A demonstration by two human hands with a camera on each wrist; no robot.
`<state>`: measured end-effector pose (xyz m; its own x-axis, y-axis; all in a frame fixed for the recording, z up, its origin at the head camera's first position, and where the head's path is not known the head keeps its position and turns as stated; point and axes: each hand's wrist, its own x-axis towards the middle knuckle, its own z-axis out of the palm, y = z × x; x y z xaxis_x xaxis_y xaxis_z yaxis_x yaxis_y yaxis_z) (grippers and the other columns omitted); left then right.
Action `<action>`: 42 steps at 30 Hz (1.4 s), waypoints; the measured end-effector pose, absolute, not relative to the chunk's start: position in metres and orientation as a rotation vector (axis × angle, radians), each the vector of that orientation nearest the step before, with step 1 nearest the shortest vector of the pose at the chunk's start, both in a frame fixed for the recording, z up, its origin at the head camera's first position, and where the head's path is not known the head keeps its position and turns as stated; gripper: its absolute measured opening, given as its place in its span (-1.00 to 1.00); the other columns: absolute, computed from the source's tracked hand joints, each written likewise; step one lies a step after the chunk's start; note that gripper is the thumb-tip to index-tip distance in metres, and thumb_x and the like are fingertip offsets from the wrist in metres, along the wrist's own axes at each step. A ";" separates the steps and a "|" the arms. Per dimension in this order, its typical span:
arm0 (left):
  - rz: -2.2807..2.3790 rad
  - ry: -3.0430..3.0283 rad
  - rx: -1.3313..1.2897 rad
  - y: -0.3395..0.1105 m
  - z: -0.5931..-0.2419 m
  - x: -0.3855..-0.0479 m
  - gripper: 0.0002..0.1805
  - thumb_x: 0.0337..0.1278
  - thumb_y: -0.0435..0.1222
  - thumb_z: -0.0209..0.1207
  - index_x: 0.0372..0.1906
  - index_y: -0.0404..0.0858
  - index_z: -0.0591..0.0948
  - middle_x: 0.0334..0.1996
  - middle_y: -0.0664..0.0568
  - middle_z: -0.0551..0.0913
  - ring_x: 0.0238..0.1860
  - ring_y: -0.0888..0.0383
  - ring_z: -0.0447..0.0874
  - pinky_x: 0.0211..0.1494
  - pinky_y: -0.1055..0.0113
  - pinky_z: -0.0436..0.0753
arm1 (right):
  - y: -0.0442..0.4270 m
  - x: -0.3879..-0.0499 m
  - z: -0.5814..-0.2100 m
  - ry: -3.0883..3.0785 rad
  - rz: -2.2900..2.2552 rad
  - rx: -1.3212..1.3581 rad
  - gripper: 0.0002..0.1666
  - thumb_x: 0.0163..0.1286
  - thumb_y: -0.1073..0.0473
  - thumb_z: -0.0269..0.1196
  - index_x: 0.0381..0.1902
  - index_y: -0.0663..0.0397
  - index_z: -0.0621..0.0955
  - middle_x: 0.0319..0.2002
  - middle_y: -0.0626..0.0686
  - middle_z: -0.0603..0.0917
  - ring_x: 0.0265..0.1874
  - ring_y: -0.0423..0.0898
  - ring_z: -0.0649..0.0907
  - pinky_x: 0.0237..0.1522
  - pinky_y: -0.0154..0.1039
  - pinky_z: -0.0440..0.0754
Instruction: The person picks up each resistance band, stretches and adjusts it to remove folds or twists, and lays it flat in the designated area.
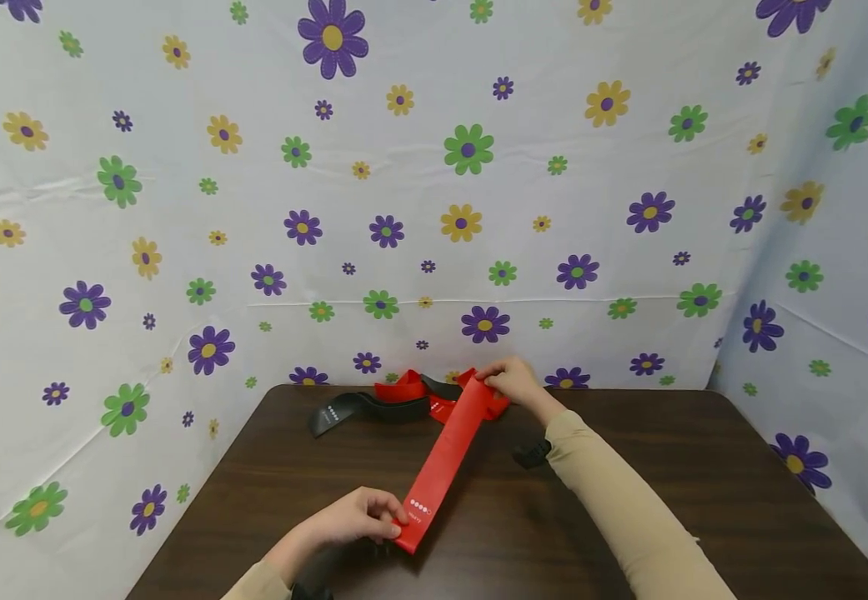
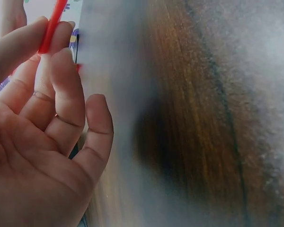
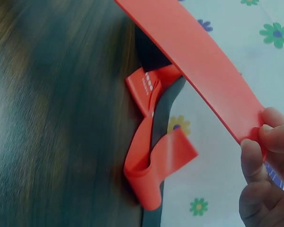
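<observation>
A red resistance band, printed with white dots and small lettering near its lower end, stretches slantwise between my hands above the table. My left hand pinches the near end between thumb and forefinger; in the left wrist view the hand's other fingers are loosely bent, off the band. With fingertips and thumb, my right hand grips the far end. Behind it lie another red band, folded and twisted, and a black band with white printing. The two overlap, and the held band partly covers them.
The dark wooden table reaches back to a white flower-patterned cloth, which also hangs along the right side. A small black object shows beside the right forearm; its kind cannot be made out.
</observation>
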<state>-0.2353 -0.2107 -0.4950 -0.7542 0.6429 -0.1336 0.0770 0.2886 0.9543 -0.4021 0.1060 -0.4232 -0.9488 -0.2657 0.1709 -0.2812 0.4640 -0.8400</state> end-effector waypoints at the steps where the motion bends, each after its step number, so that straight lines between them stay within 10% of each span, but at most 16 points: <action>1: 1.479 2.064 0.640 -0.211 -0.495 -0.234 -0.82 0.21 -0.37 0.21 -0.14 -0.39 0.64 -0.53 0.03 0.58 -0.51 0.18 0.48 -0.40 0.41 0.53 | 0.103 -0.403 -0.422 -2.667 1.508 0.531 -0.80 0.30 0.38 0.22 -0.18 0.24 0.75 -0.27 0.15 0.69 -0.60 0.12 0.59 -0.49 -0.19 0.62; 8: 1.452 2.049 0.645 -0.213 -0.495 -0.229 -0.82 0.20 -0.33 0.24 -0.15 -0.35 0.64 -0.56 0.14 0.57 -0.57 0.28 0.42 -0.46 0.45 0.45 | 0.084 -0.407 -0.421 -2.647 1.421 0.606 -0.81 0.27 0.41 0.23 -0.24 0.22 0.76 -0.28 0.14 0.71 -0.66 -0.12 0.55 -0.51 -0.27 0.59; 17: 1.422 2.000 0.667 -0.219 -0.491 -0.216 -0.82 0.18 -0.35 0.25 -0.19 -0.40 0.62 -0.58 0.15 0.54 -0.60 0.31 0.37 -0.53 0.47 0.37 | 0.053 -0.398 -0.424 -2.609 1.490 0.705 -0.80 0.28 0.44 0.22 -0.24 0.23 0.75 -0.20 0.21 0.70 -0.69 0.04 0.62 -0.41 0.04 0.67; 25: 1.381 2.015 0.601 -0.226 -0.489 -0.208 -0.84 0.17 -0.33 0.27 -0.20 -0.34 0.65 -0.59 0.15 0.53 -0.62 0.28 0.38 -0.54 0.46 0.41 | 0.032 -0.393 -0.434 -2.542 1.422 0.780 -0.78 0.25 0.46 0.18 -0.30 0.24 0.76 -0.38 0.11 0.71 -0.69 -0.10 0.62 -0.57 -0.26 0.62; 42: 1.393 2.023 0.554 -0.244 -0.495 -0.195 -0.86 0.17 -0.36 0.26 -0.21 -0.34 0.65 -0.59 0.12 0.51 -0.62 0.26 0.36 -0.57 0.46 0.40 | -0.004 -0.390 -0.460 -2.621 1.587 0.723 -0.77 0.37 0.39 0.16 -0.15 0.20 0.73 -0.41 0.06 0.66 -0.53 -0.03 0.63 -0.48 -0.24 0.64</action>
<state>-0.1952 -0.2440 -0.4954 -0.7240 0.6435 -0.2486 -0.0027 0.3576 0.9339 -0.3898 -0.0036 -0.4602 -0.8945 -0.3855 0.2263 -0.3792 0.3864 -0.8408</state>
